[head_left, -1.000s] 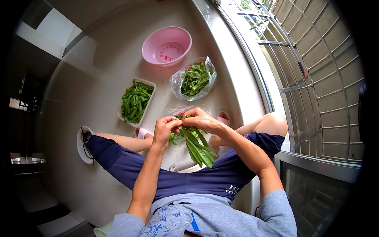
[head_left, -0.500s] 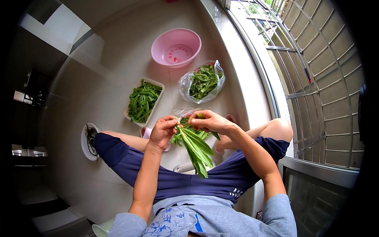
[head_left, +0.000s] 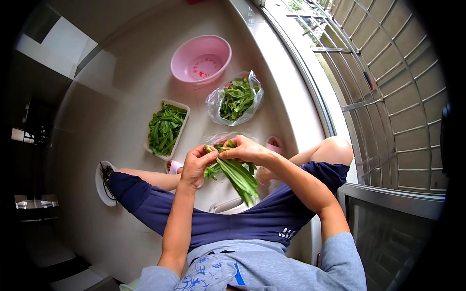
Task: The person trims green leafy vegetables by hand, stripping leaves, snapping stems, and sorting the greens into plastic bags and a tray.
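Note:
Pinched at its stem end, a bunch of long green leaves (head_left: 239, 177) hangs down from my left hand (head_left: 195, 162). My right hand (head_left: 244, 149) is closed beside it, its fingertips on leafy green pieces close to the stem end. Below and behind both hands, more greens lie at a clear plastic bag (head_left: 228, 137), partly hidden by my fingers. Farther off, an open plastic bag (head_left: 257, 109) holds greens (head_left: 236, 99). To its left, a white rectangular tray (head_left: 183, 127) is filled with green leaves (head_left: 165, 128).
A pink basin (head_left: 203, 59) stands on the tiled floor beyond the bags. At the left, by my knee, sits a white bowl (head_left: 101, 186) with dark strands. A raised ledge (head_left: 286, 82) and window bars run along the right.
My right hand has come back beside my left hand after being apart from it. The hanging bunch has shifted slightly. The whole view has swung a little.

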The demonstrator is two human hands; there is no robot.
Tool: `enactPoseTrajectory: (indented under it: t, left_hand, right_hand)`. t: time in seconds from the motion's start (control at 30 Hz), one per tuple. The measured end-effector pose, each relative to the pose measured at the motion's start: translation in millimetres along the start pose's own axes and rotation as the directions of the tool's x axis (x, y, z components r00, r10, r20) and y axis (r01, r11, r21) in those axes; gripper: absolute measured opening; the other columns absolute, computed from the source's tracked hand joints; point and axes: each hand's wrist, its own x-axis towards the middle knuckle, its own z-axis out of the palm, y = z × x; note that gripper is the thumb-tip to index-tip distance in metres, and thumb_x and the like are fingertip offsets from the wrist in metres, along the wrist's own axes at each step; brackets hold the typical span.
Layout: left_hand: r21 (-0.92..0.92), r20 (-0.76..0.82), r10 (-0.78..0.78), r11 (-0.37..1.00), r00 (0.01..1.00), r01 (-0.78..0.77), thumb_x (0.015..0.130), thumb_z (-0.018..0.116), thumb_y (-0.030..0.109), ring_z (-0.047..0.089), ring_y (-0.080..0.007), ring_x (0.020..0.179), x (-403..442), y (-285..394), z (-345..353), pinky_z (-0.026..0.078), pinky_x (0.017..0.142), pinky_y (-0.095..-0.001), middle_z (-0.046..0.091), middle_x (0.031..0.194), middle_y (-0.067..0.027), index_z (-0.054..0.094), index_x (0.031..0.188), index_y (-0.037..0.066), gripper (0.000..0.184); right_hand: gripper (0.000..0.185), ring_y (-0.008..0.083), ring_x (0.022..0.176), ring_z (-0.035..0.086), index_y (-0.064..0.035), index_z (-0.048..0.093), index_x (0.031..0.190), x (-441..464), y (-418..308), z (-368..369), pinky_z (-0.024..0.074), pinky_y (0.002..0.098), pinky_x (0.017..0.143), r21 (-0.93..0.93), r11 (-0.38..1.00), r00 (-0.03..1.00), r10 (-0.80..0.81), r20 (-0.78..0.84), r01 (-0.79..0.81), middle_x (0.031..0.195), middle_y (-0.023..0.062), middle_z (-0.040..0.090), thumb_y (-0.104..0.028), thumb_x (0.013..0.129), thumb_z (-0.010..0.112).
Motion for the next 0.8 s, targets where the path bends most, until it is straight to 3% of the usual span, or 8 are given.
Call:
enactPoseTrajectory:
  t: [0.1, 0.23, 0.4, 0.5, 0.63, 0.7, 0.73, 0.8]
  left_hand:
    - [0.025, -0.015, -0.039, 0.999, 0.999, 0.039, 0.073, 0.056, 0.005, 0.053, -0.0100, 0.063, 0.2, 4.7, -6.7, 0.044, 0.063, -0.0217, 0.056, 0.072, -0.0046, 0.055, 0.081, 0.001, 0.009]
    - [0.007, 0.089, -0.102, 0.995, 0.991, 0.101, 0.072, 0.055, 0.002, 0.054, -0.0114, 0.065, 1.1, 8.4, -12.0, 0.045, 0.063, -0.0223, 0.057, 0.074, -0.0058, 0.055, 0.083, 0.000, 0.012]
    - [-0.020, 0.087, -0.089, 0.996, 0.992, 0.091, 0.071, 0.056, 0.002, 0.054, -0.0108, 0.066, 0.5, 9.5, -7.5, 0.044, 0.063, -0.0215, 0.057, 0.073, -0.0052, 0.055, 0.081, 0.000, 0.010]
    - [-0.021, 0.052, -0.078, 0.997, 0.996, 0.079, 0.071, 0.056, 0.002, 0.053, -0.0098, 0.066, 0.4, 7.1, -6.6, 0.043, 0.064, -0.0204, 0.056, 0.073, -0.0041, 0.055, 0.080, 0.000, 0.009]
    - [-0.036, 0.027, -0.053, 0.998, 0.998, 0.054, 0.071, 0.057, 0.003, 0.052, -0.0091, 0.066, 1.7, 2.5, -8.0, 0.043, 0.064, -0.0196, 0.055, 0.073, -0.0031, 0.055, 0.079, 0.001, 0.009]
    - [-0.047, -0.018, -0.005, 0.999, 1.000, 0.004, 0.070, 0.058, 0.004, 0.052, -0.0089, 0.067, 2.1, 1.3, -4.3, 0.043, 0.064, -0.0195, 0.055, 0.073, -0.0030, 0.055, 0.079, 0.002, 0.010]
    - [-0.066, -0.020, 0.013, 0.998, 1.000, -0.014, 0.070, 0.058, 0.003, 0.052, -0.0090, 0.067, 2.7, -0.4, -4.1, 0.043, 0.064, -0.0198, 0.055, 0.073, -0.0032, 0.055, 0.079, 0.001, 0.009]
    - [-0.051, -0.035, 0.035, 0.998, 0.999, -0.037, 0.071, 0.057, 0.002, 0.052, -0.0090, 0.067, 3.4, -1.0, -1.8, 0.043, 0.065, -0.0199, 0.055, 0.072, -0.0032, 0.055, 0.079, 0.001, 0.009]
  right_hand:
    - [0.015, 0.0033, 0.043, 0.037, -0.0070, 0.054, 0.069, -4.3, -8.5, -6.4, 0.0268, 0.0177, 0.039, 0.038, 0.999, 0.992, -0.001, 0.124, -0.004, 0.053, -0.0041, 0.044, -0.021, 0.072, 0.060]
    - [0.020, 0.0009, 0.044, 0.036, -0.0078, 0.056, 0.073, -2.1, -5.3, -11.0, 0.0241, 0.0161, 0.038, 0.123, 0.991, 0.967, 0.011, 0.255, -0.043, 0.055, -0.0065, 0.046, -0.027, 0.071, 0.061]
    - [0.018, 0.0004, 0.042, 0.033, -0.0072, 0.055, 0.074, -2.4, -6.6, -13.1, 0.0212, 0.0163, 0.037, 0.166, 0.984, 0.950, 0.010, 0.312, -0.065, 0.054, -0.0073, 0.043, -0.024, 0.072, 0.061]
    - [0.012, 0.0019, 0.042, 0.034, -0.0079, 0.054, 0.070, -3.3, -7.9, -12.3, 0.0243, 0.0160, 0.038, 0.089, 0.994, 0.947, 0.025, 0.321, -0.056, 0.052, -0.0059, 0.042, -0.019, 0.072, 0.059]
    - [0.007, 0.0035, 0.041, 0.034, -0.0083, 0.053, 0.067, 3.9, -1.4, -4.9, 0.0235, 0.0175, 0.037, 0.113, 0.992, 0.988, 0.045, 0.151, -0.062, 0.050, -0.0049, 0.041, -0.015, 0.067, 0.055]
    - [0.005, 0.0020, 0.043, 0.038, -0.0096, 0.054, 0.072, 4.2, 0.7, -2.3, 0.0261, 0.0147, 0.037, 0.168, 0.984, 0.997, 0.040, 0.065, -0.050, 0.057, -0.0048, 0.047, -0.013, 0.069, 0.052]
    - [0.009, 0.0046, 0.040, 0.033, -0.0095, 0.051, 0.065, 2.9, 1.1, 1.6, 0.0237, 0.0188, 0.038, 0.161, 0.987, 1.000, 0.012, 0.017, -0.015, 0.050, -0.0046, 0.040, -0.018, 0.067, 0.051]
    - [0.009, 0.0049, 0.040, 0.032, -0.0101, 0.050, 0.064, 3.9, 5.9, 5.5, 0.0234, 0.0193, 0.037, 0.233, 0.971, 0.998, 0.053, -0.013, -0.049, 0.050, -0.0043, 0.040, -0.019, 0.067, 0.051]
